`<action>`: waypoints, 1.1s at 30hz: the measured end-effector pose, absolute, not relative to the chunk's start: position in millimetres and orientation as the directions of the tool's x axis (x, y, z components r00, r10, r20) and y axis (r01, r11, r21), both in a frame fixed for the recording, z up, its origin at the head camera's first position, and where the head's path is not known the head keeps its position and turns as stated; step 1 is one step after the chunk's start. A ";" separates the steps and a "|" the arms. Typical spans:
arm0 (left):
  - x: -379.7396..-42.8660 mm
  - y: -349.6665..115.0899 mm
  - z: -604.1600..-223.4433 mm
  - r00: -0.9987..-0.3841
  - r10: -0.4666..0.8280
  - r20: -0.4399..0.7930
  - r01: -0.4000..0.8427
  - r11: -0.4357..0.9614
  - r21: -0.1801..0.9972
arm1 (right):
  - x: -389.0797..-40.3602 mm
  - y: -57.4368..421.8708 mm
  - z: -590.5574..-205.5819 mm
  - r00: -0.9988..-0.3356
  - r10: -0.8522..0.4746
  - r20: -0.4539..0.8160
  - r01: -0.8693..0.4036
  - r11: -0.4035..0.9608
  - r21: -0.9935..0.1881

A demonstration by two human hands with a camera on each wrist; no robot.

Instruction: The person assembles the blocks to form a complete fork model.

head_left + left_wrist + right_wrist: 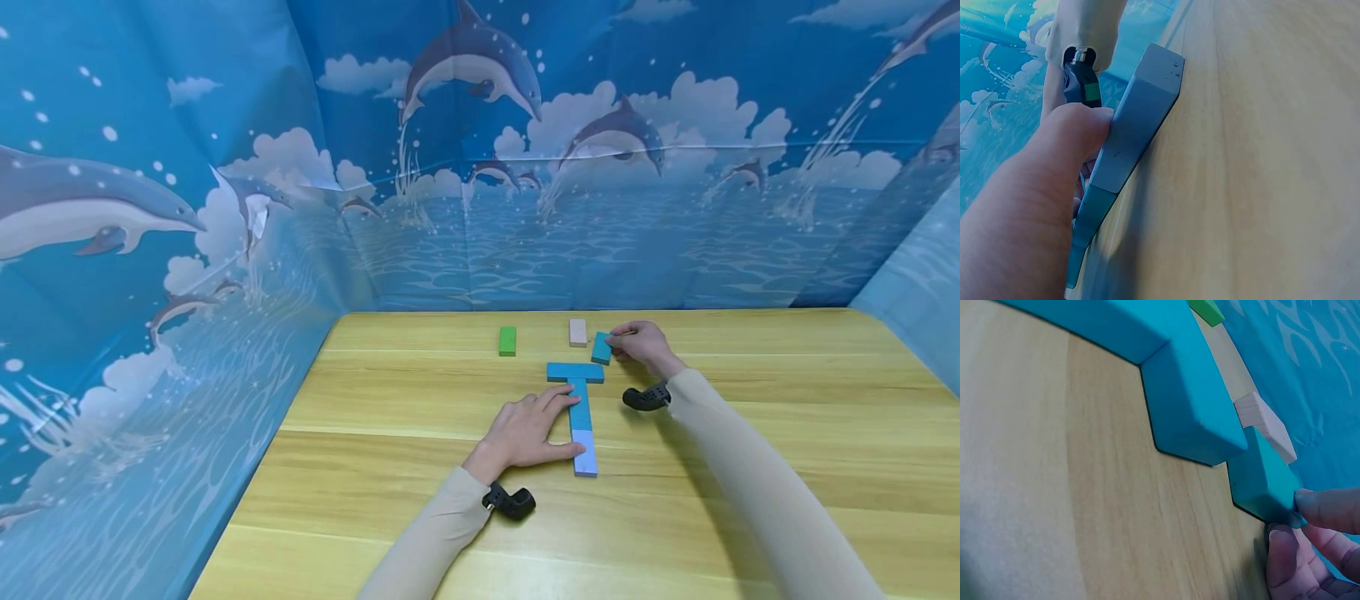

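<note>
Blue blocks form a T on the table, with a crossbar point(562, 371) at the far end and a blue stem point(581, 415) below it. A lilac block point(585, 460) continues the stem toward me. My left hand point(521, 429) lies along the stem's left side, fingertips touching the blue part and thumb against the lilac block. Beyond the crossbar's right end, my right hand point(647, 343) pinches a separate blue block point(1260, 478) by its right end, between thumb and fingers. That block stands close to the crossbar; its gripped end is partly hidden by fingers.
A pale pinkish-white block point(577, 332) stands just behind the pinched one. Farther left is a green block point(507, 341). The wooden table point(360, 492) meets a dolphin-printed blue curtain point(465, 250) at its back and left edges.
</note>
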State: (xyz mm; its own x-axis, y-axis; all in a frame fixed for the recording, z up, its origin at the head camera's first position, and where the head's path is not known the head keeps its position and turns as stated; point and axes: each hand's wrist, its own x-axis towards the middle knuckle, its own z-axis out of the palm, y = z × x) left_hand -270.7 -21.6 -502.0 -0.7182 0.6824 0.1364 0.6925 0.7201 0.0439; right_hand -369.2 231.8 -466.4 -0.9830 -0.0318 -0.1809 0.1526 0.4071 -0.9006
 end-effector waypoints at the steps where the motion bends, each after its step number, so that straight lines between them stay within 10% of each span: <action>1: -270.7 -21.6 -502.1 -0.718 0.682 0.135 0.692 0.720 0.045 | -369.3 231.7 -466.7 -0.983 -0.032 -0.182 0.153 0.409 -0.900; 33: -270.0 -22.0 -501.0 -0.707 0.694 0.137 0.704 0.709 0.046 | -360.5 226.3 -468.1 -0.992 -0.083 -0.094 0.039 0.509 -0.860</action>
